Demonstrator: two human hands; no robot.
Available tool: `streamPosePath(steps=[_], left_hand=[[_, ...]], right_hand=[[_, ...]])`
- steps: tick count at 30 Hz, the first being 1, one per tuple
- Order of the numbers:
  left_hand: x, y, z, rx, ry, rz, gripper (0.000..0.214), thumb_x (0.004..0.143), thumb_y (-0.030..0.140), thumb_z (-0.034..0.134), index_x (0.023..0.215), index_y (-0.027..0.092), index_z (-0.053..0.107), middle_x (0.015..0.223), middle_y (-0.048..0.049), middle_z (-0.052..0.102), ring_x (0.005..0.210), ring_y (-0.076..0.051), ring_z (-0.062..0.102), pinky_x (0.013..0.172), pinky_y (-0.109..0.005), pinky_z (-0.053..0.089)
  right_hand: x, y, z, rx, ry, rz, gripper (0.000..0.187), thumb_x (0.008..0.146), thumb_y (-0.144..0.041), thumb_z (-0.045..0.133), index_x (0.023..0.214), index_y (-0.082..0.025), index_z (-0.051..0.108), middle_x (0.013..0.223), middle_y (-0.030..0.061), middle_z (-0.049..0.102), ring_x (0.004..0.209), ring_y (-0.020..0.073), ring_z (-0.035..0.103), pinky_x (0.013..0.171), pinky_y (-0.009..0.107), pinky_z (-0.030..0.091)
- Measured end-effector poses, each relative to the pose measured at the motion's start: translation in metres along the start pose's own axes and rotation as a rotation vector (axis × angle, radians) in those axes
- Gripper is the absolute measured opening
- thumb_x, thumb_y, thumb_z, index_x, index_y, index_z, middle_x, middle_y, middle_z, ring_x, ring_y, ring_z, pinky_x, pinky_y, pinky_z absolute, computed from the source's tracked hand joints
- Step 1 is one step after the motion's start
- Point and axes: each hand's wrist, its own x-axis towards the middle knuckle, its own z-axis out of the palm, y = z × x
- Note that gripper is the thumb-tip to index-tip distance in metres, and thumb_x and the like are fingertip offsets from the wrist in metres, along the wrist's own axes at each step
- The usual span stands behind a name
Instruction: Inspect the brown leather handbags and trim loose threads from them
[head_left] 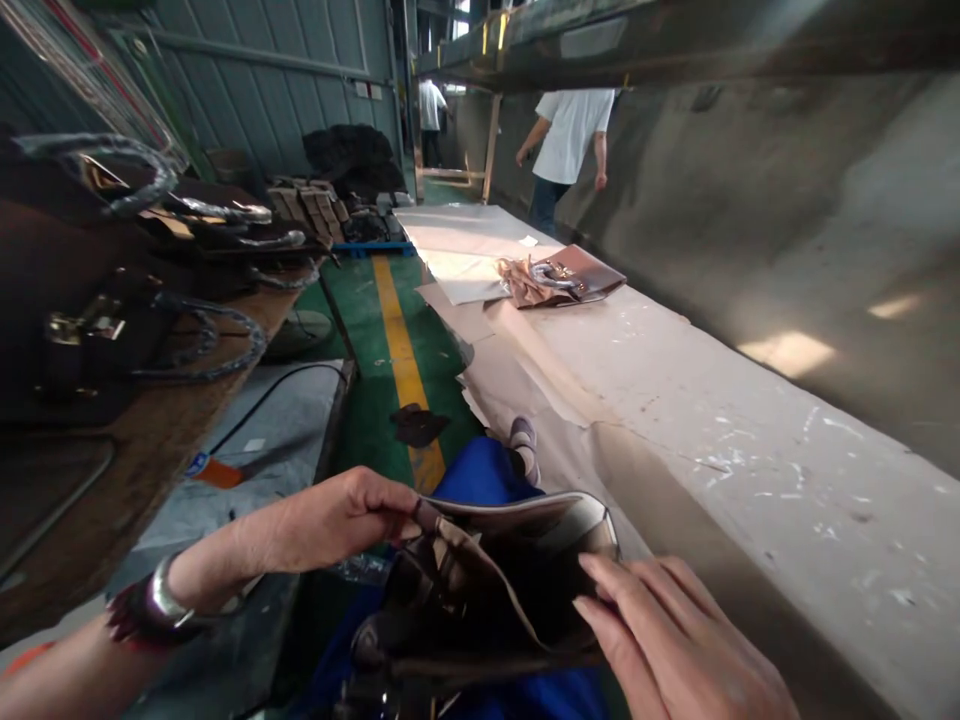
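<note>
A dark handbag (480, 625) rests on my lap over blue clothing, its mouth facing up and its tan lining showing inside. At the bag's left end, my left hand (352, 520) is closed, thumb and fingers pinching the top edge. My right hand (675, 630) lies at the right end, its thumb and fingertips closed on the rim near the light-coloured corner. The bag's lower front, with some shiny metal parts, is in shadow and partly cut off by the frame.
Dark handbags with wrapped handles (97, 310) crowd a bench on the left. On the paper-covered table (750, 440) at right lies a brown bag (555, 278). An orange-and-blue object (216, 470) sits on a lower grey surface. A person in a white shirt (570, 130) walks beyond the table.
</note>
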Motion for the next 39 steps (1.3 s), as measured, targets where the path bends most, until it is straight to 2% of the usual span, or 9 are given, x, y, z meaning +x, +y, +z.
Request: streamPosePath(steps=[3,8,13,18,24,27,30,33,39], left_hand=[[-0.001,-0.006,-0.001,-0.052,0.009,-0.043,0.028,0.085,0.02,0.044,0.099,0.018,0.068,0.089,-0.001,0.07,0.085,-0.016,0.061,0.079,-0.024,0.047],[-0.002,-0.011,0.001,0.045,0.029,-0.007,0.025,0.085,0.018,0.044,0.089,0.016,0.069,0.078,-0.0001,0.067,0.071,-0.012,0.058,0.068,-0.019,0.045],[-0.002,-0.009,0.006,0.119,0.017,0.054,0.027,0.087,0.016,0.042,0.093,0.016,0.068,0.081,-0.0004,0.067,0.072,-0.011,0.058,0.067,-0.017,0.044],[-0.003,-0.006,0.007,0.118,0.048,0.026,0.025,0.088,0.019,0.044,0.099,0.02,0.066,0.089,0.0018,0.069,0.08,-0.011,0.061,0.071,-0.015,0.044],[-0.003,-0.004,0.011,0.093,0.06,0.063,0.036,0.088,0.013,0.043,0.115,0.029,0.06,0.102,0.005,0.069,0.088,-0.011,0.061,0.077,-0.015,0.043],[0.0,-0.008,0.012,0.122,0.076,0.067,0.041,0.086,0.012,0.044,0.119,0.031,0.058,0.101,0.0047,0.069,0.084,-0.011,0.062,0.074,-0.015,0.044],[0.003,-0.011,0.011,0.242,0.096,0.024,0.033,0.085,0.015,0.044,0.108,0.026,0.065,0.088,0.0011,0.071,0.077,-0.013,0.062,0.071,-0.018,0.045],[0.006,-0.006,0.009,0.313,0.133,-0.002,0.026,0.084,0.02,0.047,0.096,0.024,0.07,0.081,0.0004,0.069,0.077,-0.014,0.06,0.072,-0.02,0.046],[0.017,0.013,0.014,0.017,0.129,-0.222,0.046,0.08,0.039,0.055,0.123,0.023,0.055,0.094,-0.0015,0.07,0.08,-0.018,0.065,0.059,-0.018,0.052]], right_hand=[[0.03,-0.012,-0.001,0.159,-0.002,0.004,0.023,0.091,-0.029,0.042,0.099,-0.019,0.061,0.078,0.0068,0.067,0.073,0.0197,0.064,0.066,0.029,0.051],[0.06,-0.021,-0.013,0.551,-0.177,0.13,0.027,0.095,-0.026,0.032,0.098,-0.025,0.059,0.079,0.0008,0.068,0.065,0.0109,0.065,0.056,0.016,0.051],[0.071,-0.021,0.0,0.399,-0.127,0.033,0.024,0.093,-0.031,0.041,0.078,-0.023,0.058,0.068,0.0014,0.062,0.062,0.0137,0.061,0.055,0.023,0.047],[0.071,-0.03,0.02,0.326,-0.231,-0.021,0.022,0.085,-0.042,0.054,0.078,-0.021,0.058,0.069,0.0022,0.059,0.068,0.0183,0.058,0.056,0.028,0.046],[0.073,-0.035,0.031,0.259,-0.27,-0.043,0.02,0.084,-0.023,0.056,0.065,-0.019,0.055,0.065,0.0019,0.053,0.068,0.0176,0.05,0.06,0.03,0.042],[0.073,-0.034,0.035,0.285,-0.183,0.048,0.02,0.085,-0.021,0.055,0.065,-0.018,0.056,0.083,0.006,0.056,0.082,0.0196,0.051,0.07,0.033,0.043],[0.071,-0.033,0.042,0.404,-0.193,0.111,0.019,0.086,-0.016,0.052,0.067,-0.017,0.055,0.093,0.0071,0.057,0.089,0.0187,0.052,0.079,0.034,0.043],[0.072,-0.032,0.05,0.484,-0.266,0.133,0.017,0.086,-0.01,0.051,0.07,-0.017,0.051,0.076,0.002,0.057,0.077,0.0149,0.052,0.078,0.031,0.042],[0.075,-0.029,0.058,0.512,-0.247,0.135,0.019,0.084,-0.003,0.049,0.071,-0.017,0.049,0.074,0.0006,0.056,0.073,0.0142,0.05,0.078,0.031,0.038]])
